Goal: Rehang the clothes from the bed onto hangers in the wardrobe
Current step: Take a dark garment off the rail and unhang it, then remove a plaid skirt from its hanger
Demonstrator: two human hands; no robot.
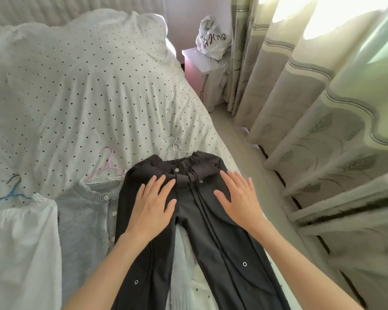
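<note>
- Head view: the dark trousers point(188, 220) lie flat on the polka-dot bed cover point(87, 97), waistband away from the person and both legs running back towards them.
- The left hand point(152, 206) rests on the trousers' left hip with fingers straight and spread, gripping nothing; the right hand point(238, 198) lies the same way on the right hip, fingers wide.
- A pale green hanger point(173, 146) shows just beyond the waistband, its lower part hidden under the fabric.
- Beside the trousers' left edge lies a grey cardigan point(87, 215) on a pink hanger point(108, 164); further from the trousers on that side, a white garment point(20, 242) with a blue hanger point(11, 193).
- Risk, as I judge it: the waistband is rumpled and open at the snap, so lifting by the hook could let the trousers slide off.
- The trousers touch the cardigan; a careless lift could drag it along.
- The wardrobe is not in sight.
</note>
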